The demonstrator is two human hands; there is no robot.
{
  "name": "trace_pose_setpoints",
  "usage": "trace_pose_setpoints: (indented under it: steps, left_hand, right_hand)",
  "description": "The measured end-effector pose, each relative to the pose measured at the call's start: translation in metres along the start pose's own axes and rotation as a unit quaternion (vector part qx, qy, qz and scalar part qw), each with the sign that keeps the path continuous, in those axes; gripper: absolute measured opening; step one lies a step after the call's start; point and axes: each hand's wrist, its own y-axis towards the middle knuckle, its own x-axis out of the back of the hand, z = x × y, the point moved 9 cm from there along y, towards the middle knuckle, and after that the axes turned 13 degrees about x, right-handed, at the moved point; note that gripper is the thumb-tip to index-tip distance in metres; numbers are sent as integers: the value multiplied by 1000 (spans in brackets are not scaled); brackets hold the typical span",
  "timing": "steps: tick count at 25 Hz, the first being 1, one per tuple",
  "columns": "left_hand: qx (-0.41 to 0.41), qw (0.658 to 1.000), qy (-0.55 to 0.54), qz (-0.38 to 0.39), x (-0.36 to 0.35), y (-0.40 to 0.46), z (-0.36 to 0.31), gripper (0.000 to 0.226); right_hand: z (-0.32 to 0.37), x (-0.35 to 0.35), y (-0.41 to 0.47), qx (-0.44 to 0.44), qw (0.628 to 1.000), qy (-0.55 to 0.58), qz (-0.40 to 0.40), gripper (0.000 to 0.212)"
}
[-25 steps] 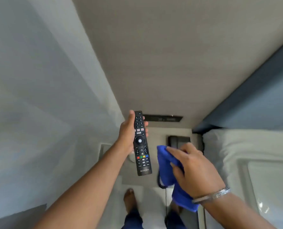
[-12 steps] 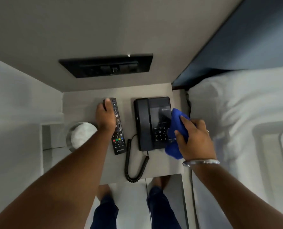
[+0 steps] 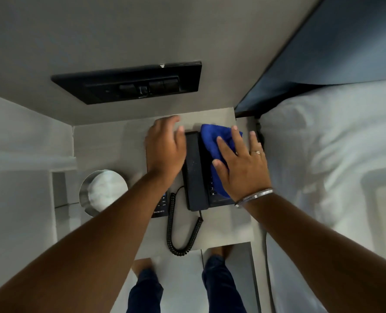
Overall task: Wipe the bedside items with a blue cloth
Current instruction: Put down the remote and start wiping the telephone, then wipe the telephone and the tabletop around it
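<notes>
blue cloth [image 3: 212, 138], soft and limp, lies on the phone [image 3: 193, 172] on the worktop [image 3: 226, 227], pressed by the flat right hand [image 3: 244, 170]. left hand [image 3: 165, 152] open beside it. phone looks light, may slide: brace its edge.

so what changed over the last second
The left hand set the remote down on the table, let go and moved over to the phone. The right hand slid the blue cloth further onto it and presses it flat. The phone and round dish stayed put.
</notes>
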Motion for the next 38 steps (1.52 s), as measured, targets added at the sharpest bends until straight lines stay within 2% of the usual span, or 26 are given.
trace_pose_setpoints:
  steps: [2, 5, 7, 10, 15, 20, 21, 23, 26, 28, 30, 32, 35, 38]
  left_hand:
    - [-40, 996, -1, 80, -26, 8, -30, 33]
    - [-20, 987, 61, 148, -57, 13, -31, 33]
    - [-22, 986, 101, 134, -63, 13, -26, 38]
    - [-16, 988, 96, 122, -64, 12, -24, 43]
    - [-19, 983, 140, 120, -64, 10, -27, 35]
    - [-13, 981, 150, 125, -62, 12, -28, 38]
    - [-15, 980, 151, 132, -63, 12, -29, 40]
    - [-20, 979, 145, 142, -63, 12, -30, 43]
    - [-27, 980, 131, 151, -64, 10, -30, 50]
    - [-25, 980, 132, 149, -64, 9, -30, 53]
    - [-20, 981, 131, 144, -63, 11, -29, 53]
    - [-7, 980, 137, 141, -64, 12, -28, 54]
    - [9, 980, 146, 133, -64, 12, -26, 57]
    - [4, 981, 143, 135, -64, 11, -27, 57]
  right_hand:
    - [5, -10, 10, 17, 1000, -12, 5, 61]
    - [12, -29, 32, 57, 997, 44, 21, 70]
    - [11, -40, 38, 59, 997, 41, 27, 72]
    - [7, -51, 35, 74, 997, 18, 17, 65]
    - [21, -65, -4, 143, 990, -11, -11, 62]
    - [29, -85, -76, 213, 976, -31, 38, 80]
    - [27, -87, -88, 209, 976, -25, 50, 85]
    - [8, -80, -108, 142, 988, -8, 54, 93]
    - [-30, -46, -97, -1, 997, 73, -29, 78]
    - [-34, -31, -46, -4, 994, 97, -58, 66]
    - [-32, -35, 12, 1, 993, 121, -20, 59]
    - [-34, -45, 26, 4, 991, 130, -10, 55]
    - [-26, -58, -46, 13, 992, 125, -10, 55]
    - [-16, -76, -135, -14, 991, 124, 53, 63]
